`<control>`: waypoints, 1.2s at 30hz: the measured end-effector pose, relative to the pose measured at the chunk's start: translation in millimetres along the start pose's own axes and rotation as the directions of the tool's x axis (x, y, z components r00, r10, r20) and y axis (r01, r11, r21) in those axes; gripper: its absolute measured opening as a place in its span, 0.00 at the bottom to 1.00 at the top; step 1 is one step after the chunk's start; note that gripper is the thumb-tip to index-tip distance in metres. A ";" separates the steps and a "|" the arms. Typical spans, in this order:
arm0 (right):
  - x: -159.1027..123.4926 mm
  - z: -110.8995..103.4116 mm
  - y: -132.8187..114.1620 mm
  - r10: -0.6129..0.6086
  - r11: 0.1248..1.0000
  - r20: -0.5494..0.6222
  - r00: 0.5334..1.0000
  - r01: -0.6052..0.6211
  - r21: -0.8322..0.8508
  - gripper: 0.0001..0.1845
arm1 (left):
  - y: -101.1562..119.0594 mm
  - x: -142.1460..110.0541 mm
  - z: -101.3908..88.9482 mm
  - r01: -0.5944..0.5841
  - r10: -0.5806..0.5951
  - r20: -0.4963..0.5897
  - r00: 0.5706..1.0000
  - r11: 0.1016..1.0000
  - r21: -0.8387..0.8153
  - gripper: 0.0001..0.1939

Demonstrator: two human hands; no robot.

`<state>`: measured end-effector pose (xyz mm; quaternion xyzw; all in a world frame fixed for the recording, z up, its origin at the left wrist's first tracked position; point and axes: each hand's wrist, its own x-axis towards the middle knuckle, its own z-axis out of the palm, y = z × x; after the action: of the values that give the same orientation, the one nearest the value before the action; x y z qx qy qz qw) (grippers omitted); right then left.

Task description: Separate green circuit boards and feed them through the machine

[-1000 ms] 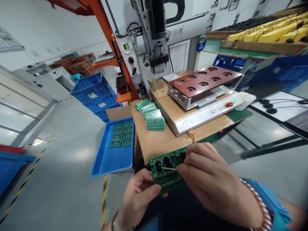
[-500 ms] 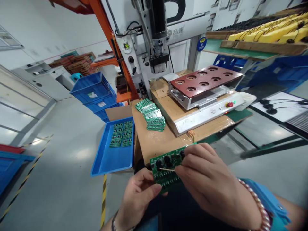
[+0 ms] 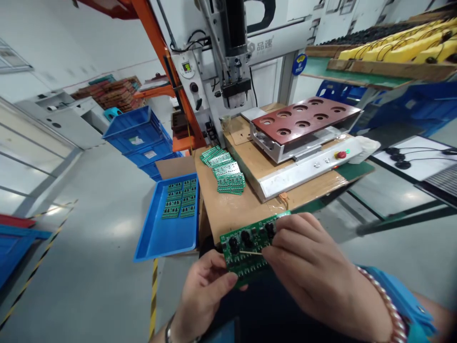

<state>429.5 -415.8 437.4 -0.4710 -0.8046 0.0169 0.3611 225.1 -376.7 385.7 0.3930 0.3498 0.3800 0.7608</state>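
My left hand (image 3: 205, 290) grips the lower left corner of a green circuit board (image 3: 244, 250) that carries black round parts. My right hand (image 3: 314, 271) is closed over the board's right side and pinches a thin wooden stick (image 3: 250, 253), whose tip lies across the board near one black part. Both hands are held in front of the near edge of the cardboard-covered bench (image 3: 235, 209).
A pile of green boards (image 3: 224, 171) lies on the bench. A blue tray (image 3: 167, 224) with several boards sits to the left. Behind stand a red-brown plate with round holes (image 3: 303, 119), a machine head (image 3: 233, 90), stacked blue crates (image 3: 139, 138) and a shelf with yellow parts (image 3: 396, 47).
The board has tilted and shifted slightly left in my hands. The stick's tip has stayed on the board. Nothing else has moved.
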 end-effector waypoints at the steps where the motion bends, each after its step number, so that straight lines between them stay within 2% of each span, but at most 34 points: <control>1: 0.2 -0.4 0.3 0.004 1.000 -0.005 1.000 -0.004 -0.004 0.07 | 0.1 -0.3 0.3 0.002 -0.002 -0.004 1.000 1.000 -0.004 0.05; 7: 1.2 -0.3 0.7 0.014 1.000 -0.043 0.999 -0.014 -0.008 0.06 | -0.2 -0.7 0.1 0.009 -0.009 -0.018 1.000 1.000 -0.007 0.06; 17: -1.6 -1.7 -1.7 0.008 1.000 -0.027 1.000 -0.009 -0.011 0.07 | 0.1 0.5 1.3 -0.002 0.002 -0.019 1.000 0.999 -0.041 0.06; 36: 0.9 -2.5 -0.3 0.018 1.000 -0.044 0.999 -0.019 -0.003 0.06 | -0.8 -1.1 0.4 0.021 -0.020 -0.029 0.999 1.000 0.017 0.07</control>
<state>430.4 -416.0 439.8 -0.4794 -0.7921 0.0084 0.3776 225.2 -378.1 385.4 0.3903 0.3680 0.3748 0.7561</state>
